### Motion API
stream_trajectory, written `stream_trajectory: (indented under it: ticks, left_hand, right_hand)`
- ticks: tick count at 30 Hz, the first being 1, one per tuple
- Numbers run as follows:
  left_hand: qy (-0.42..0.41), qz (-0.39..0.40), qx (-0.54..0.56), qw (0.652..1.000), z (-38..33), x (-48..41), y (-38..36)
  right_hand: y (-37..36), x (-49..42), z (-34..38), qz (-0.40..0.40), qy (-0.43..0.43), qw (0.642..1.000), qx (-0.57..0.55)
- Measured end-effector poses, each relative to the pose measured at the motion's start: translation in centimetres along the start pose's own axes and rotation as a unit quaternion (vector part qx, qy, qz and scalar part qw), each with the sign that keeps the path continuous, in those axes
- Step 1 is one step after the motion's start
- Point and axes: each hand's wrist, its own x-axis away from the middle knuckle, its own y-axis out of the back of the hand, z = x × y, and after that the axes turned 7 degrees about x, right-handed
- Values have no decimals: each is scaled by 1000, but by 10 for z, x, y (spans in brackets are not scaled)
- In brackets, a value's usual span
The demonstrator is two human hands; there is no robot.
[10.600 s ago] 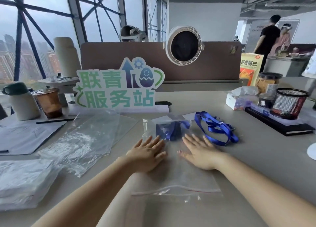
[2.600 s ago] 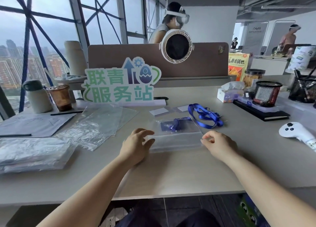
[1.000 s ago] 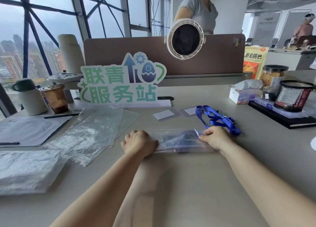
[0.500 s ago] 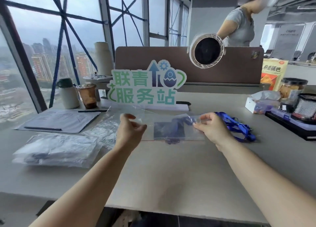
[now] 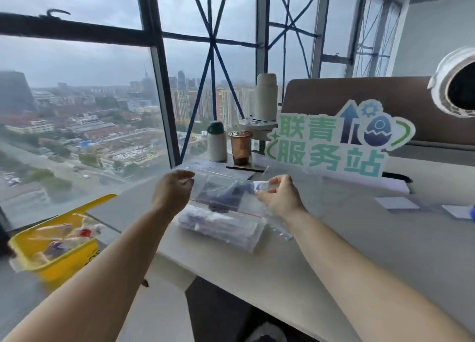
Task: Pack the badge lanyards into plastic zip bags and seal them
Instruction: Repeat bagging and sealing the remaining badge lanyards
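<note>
While the left hand (image 5: 171,193) pinches the zip bag (image 5: 223,193), the right hand (image 5: 279,197) pinches its other end.

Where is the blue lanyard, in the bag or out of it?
In the bag. The blue lanyard shows dark through the clear zip bag, which the left hand and right hand hold up by its ends.

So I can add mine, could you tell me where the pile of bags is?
In the head view, the pile lies by the left edge of the table, just under the held bag.
</note>
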Motion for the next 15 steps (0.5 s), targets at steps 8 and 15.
stream_trajectory:
  ticks: [8, 15]
  left_hand:
    - [49, 155, -237, 958, 56, -17, -7]
    - [-58, 43, -144, 987, 25, -8, -12]
  right_hand:
    - [-34, -25, -29, 27, 36, 984, 170]
    - [8, -33, -59, 6, 76, 960, 268]
